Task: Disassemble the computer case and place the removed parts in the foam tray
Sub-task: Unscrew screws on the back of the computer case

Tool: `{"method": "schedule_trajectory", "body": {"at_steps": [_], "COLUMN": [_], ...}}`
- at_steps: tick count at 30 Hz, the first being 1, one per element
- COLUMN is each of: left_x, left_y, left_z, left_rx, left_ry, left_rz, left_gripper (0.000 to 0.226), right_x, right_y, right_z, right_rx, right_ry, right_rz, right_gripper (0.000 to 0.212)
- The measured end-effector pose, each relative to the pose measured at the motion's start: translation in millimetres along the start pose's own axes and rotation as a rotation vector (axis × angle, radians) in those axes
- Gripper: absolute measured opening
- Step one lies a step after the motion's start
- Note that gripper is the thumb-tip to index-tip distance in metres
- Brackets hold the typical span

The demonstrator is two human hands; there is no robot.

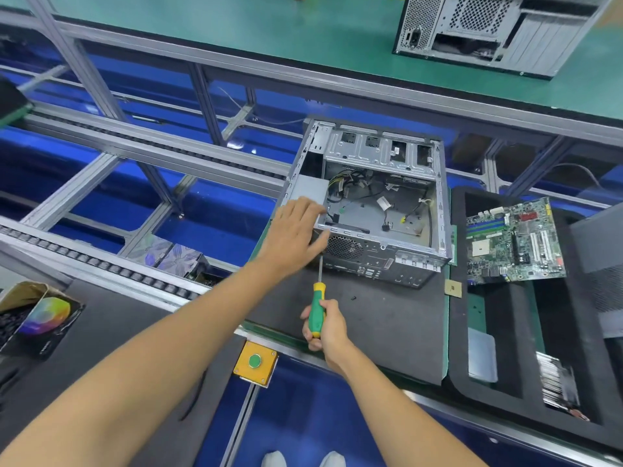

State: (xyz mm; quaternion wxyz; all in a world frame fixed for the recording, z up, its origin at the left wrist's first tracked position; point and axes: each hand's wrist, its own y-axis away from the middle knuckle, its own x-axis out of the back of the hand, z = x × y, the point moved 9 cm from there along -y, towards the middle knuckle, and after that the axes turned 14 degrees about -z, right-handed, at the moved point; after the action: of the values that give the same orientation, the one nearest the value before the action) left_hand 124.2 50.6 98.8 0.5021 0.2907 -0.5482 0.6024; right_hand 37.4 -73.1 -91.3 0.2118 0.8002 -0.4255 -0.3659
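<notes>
An open grey computer case [374,193] lies on a dark foam mat [381,318], its inside showing loose cables and a grey power supply [308,187] at the left. My left hand [296,234] rests flat on the case's near left corner, fingers straight. My right hand [325,323] grips a green and yellow screwdriver [317,306]; its shaft points up at the case's rear panel beside the fan grille. To the right, a black foam tray [526,402] holds a green motherboard [515,241], a heatsink [558,382] and a grey plate [482,353].
A small CPU chip [453,287] and a tiny black screw [353,297] lie on the mat. A yellow box with a green button [256,361] sits at the bench edge. Roller conveyor rails [101,261] run left. Another case [499,28] stands on the far green table.
</notes>
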Motion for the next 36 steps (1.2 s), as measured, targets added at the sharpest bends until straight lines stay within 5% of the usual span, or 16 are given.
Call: {"method": "schedule_trajectory", "body": {"at_steps": [3, 6, 10, 14, 17, 24, 31, 36], "left_x": [-26.0, -60.7, -68.6, -68.3, -68.4, -71.5, -67.0, -67.9], "left_y": [-33.2, -39.6, -42.7, -44.0, -42.7, -41.4, -42.1, -40.0], "left_z": [-8.5, -7.2, -11.9, -15.2, -15.6, -18.8, -19.4, -14.4], "left_rx": [-0.067, -0.15, -0.158, -0.125, -0.113, -0.075, -0.07, -0.108], "left_ry": [0.009, -0.085, -0.125, -0.128, -0.13, -0.104, -0.054, -0.054], "left_rz": [-0.354, -0.603, -0.594, -0.608, -0.616, -0.636, -0.623, -0.65], "left_gripper": [0.055, 0.053, 0.041, 0.041, 0.041, 0.041, 0.039, 0.04], "right_x": [1.8, -0.5, -9.3, -2.2, 5.1, 0.4, 1.9, -5.5], "right_y": [-0.3, -0.2, 1.8, 3.4, 2.6, -5.0, 1.0, 0.5], "right_z": [3.4, 8.5, 18.4, 14.2, 10.1, 12.4, 5.1, 7.0], "right_rx": [-0.019, -0.037, -0.093, -0.055, -0.017, 0.004, 0.037, 0.031], "right_ry": [-0.009, -0.115, -0.404, -0.333, -0.254, -0.419, -0.411, -0.417], "right_rz": [0.021, 0.022, 0.016, 0.13, 0.209, 0.053, 0.151, 0.188], "right_gripper": [0.046, 0.042, 0.032, 0.009, 0.012, 0.036, 0.003, 0.005]}}
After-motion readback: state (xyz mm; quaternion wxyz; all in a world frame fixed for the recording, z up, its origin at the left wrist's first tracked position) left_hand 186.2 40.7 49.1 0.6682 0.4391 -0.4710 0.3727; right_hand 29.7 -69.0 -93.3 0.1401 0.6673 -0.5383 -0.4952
